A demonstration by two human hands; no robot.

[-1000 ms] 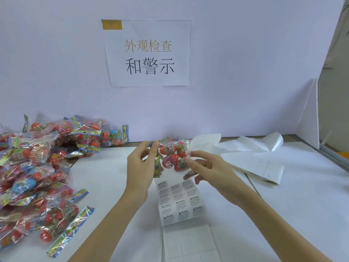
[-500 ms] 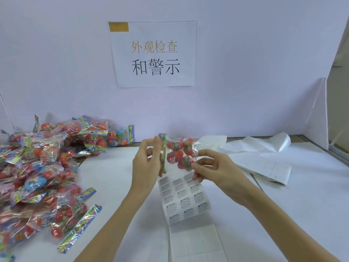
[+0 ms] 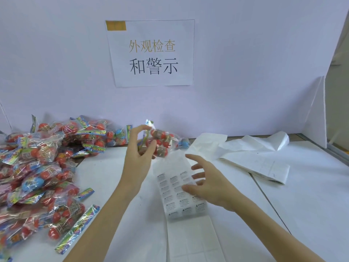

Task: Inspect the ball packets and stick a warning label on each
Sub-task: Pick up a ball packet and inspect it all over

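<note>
Ball packet [image 3: 160, 142], clear, full of red balls, pinched in left hand [image 3: 138, 154]; right hand [image 3: 205, 184] spread, empty

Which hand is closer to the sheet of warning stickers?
The right hand. It hovers just above the sticker sheet with fingers spread. The left hand is up past the sheet's far end, holding a ball packet.
</note>
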